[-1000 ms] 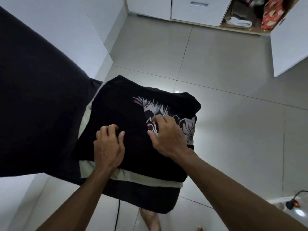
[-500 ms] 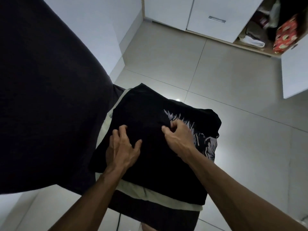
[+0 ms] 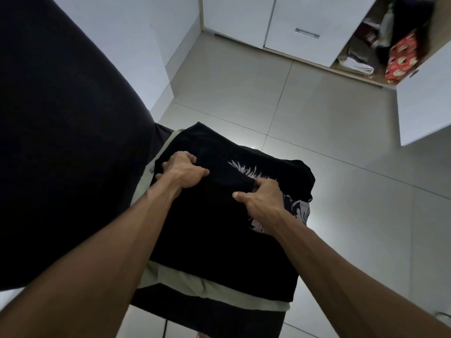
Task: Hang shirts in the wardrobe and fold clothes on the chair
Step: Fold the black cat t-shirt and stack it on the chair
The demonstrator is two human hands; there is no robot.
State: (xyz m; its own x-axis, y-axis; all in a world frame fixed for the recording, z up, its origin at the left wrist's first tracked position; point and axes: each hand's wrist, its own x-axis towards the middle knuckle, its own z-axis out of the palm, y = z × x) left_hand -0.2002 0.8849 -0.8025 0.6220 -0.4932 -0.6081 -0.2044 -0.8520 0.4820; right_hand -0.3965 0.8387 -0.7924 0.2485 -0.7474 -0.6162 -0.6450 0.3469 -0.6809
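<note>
Gripping the black shirt (image 3: 214,230) with both hands, I have it lying on the chair (image 3: 219,318), on top of a pale green garment (image 3: 219,292). My left hand (image 3: 181,173) has its fingers curled into the cloth near the far left edge; my right hand (image 3: 262,197) bunches fabric beside the white print (image 3: 249,170). Beyond, across the tiled floor (image 3: 244,98), the wardrobe (image 3: 288,23) stands with one door (image 3: 424,106) swung wide, clothes inside.
</note>
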